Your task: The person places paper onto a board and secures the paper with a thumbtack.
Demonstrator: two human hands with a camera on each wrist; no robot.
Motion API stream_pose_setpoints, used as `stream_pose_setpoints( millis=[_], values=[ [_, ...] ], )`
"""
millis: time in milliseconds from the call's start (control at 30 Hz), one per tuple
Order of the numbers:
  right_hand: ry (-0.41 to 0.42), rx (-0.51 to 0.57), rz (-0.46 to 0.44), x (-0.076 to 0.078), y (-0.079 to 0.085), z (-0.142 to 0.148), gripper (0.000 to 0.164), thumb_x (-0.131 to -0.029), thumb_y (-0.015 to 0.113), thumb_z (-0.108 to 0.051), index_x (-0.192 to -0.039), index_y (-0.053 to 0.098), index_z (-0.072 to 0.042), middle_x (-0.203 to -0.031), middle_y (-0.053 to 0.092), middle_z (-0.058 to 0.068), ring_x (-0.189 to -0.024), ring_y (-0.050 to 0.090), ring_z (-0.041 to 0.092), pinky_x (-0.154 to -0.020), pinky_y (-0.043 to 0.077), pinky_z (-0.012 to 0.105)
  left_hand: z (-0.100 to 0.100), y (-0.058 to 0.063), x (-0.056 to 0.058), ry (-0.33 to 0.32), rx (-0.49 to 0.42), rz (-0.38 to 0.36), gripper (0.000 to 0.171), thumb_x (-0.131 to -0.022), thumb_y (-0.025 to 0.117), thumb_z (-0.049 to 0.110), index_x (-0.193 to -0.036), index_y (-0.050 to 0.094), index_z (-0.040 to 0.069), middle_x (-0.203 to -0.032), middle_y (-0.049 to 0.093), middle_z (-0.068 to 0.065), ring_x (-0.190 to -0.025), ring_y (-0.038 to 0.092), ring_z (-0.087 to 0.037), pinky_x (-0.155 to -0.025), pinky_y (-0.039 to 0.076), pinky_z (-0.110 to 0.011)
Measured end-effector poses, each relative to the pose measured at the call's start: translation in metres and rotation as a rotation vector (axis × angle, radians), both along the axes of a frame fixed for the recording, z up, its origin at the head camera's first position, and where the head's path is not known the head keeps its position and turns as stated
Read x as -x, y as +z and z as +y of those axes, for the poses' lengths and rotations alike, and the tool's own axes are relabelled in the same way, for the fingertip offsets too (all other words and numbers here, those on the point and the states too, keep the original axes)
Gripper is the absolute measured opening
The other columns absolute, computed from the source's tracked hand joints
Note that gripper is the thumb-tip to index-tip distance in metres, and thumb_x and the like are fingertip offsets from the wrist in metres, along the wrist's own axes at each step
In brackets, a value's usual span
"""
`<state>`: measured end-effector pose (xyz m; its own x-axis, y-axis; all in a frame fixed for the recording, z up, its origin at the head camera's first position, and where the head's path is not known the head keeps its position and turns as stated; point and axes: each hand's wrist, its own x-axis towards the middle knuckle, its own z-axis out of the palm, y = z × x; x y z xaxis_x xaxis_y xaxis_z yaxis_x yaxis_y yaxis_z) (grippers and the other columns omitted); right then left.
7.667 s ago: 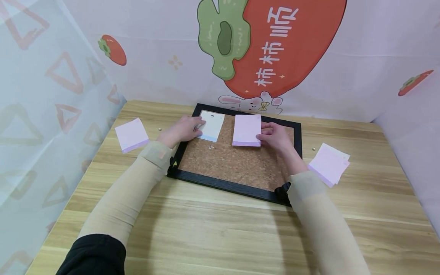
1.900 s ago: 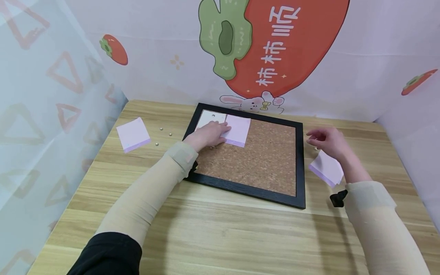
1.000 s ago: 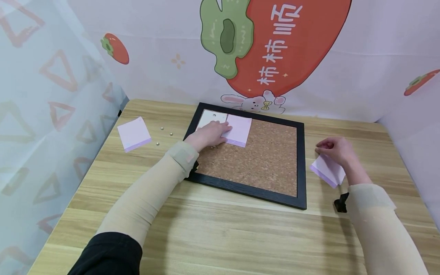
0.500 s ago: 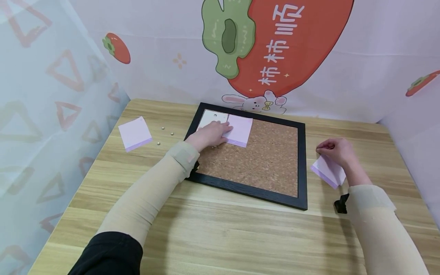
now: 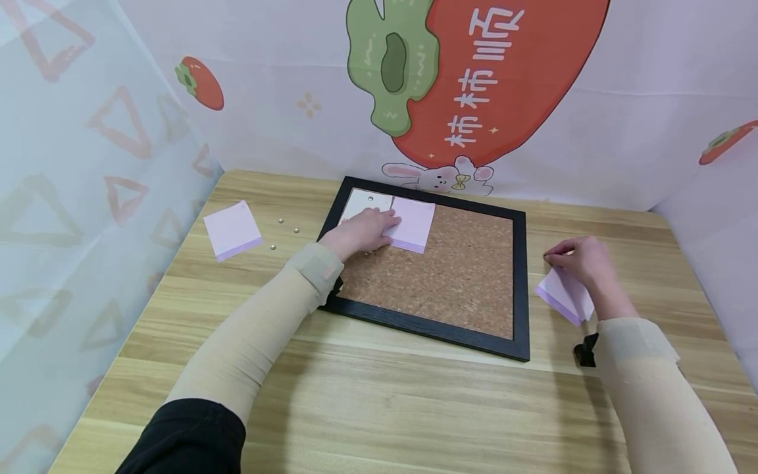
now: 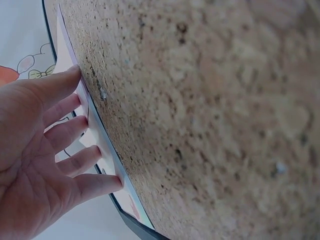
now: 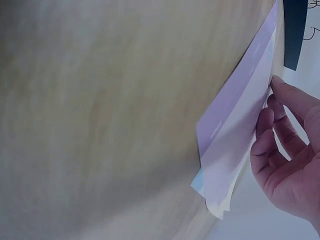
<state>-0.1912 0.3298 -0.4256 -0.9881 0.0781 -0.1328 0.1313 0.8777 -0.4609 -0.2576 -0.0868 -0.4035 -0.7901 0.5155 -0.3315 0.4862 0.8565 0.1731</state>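
Note:
My left hand [image 5: 366,230] lies with spread fingers across a white note sheet [image 5: 355,202] and a purple note sheet [image 5: 412,224] on the cork board [image 5: 444,283]. In the left wrist view, its fingertips [image 6: 116,184] press along the sheets' lower edges. A round thumbtack [image 5: 370,198] sits near the white sheet's top. Right of the board, my right hand [image 5: 583,260] has its thumb and fingers together at a small thumbtack [image 5: 545,256], just above a stack of purple notes [image 5: 565,293]. In the right wrist view that tack is hidden; the other fingers curl inward.
Several loose tacks lie left of the board, one tack [image 5: 296,230] nearest its black frame [image 5: 426,333]. Another purple note [image 5: 233,230] rests at the table's far left. A printed cloth [image 5: 266,118] stands behind the wooden table [image 5: 379,408].
The purple sheet went from my right hand onto the board beside the white one, and my left hand moved over both. My right hand moved to the tack at right, then stayed nearly still.

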Motion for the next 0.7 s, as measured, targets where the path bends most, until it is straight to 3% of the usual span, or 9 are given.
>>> stream_pose_setpoints(
  millis=[333,700],
  values=[
    [0.013,-0.016,-0.003,0.0008,0.0031,-0.0024,0.026,-0.092,0.072,-0.027,-0.101,0.077,-0.004,-0.105,0.071,0.024,-0.077,0.055,0.022,-0.061,0.038,0.028,-0.0004,-0.0015,0.0001,0.001,-0.006,-0.007,0.057,-0.103,0.055,0.028,-0.156,0.036,0.016,-0.166,0.027,-0.007,-0.152,0.027,-0.037,-0.125,0.024,-0.046],
    [0.037,0.051,0.01,0.0037,0.0063,-0.0032,0.03,-0.092,0.073,-0.028,-0.104,0.075,-0.002,-0.096,0.077,0.015,-0.077,0.055,0.016,-0.064,0.039,0.025,-0.001,-0.002,0.0005,-0.001,-0.009,-0.01,0.057,-0.104,0.053,0.029,-0.156,0.035,0.016,-0.166,0.026,-0.006,-0.152,0.027,-0.036,-0.125,0.024,-0.046]
  ],
)
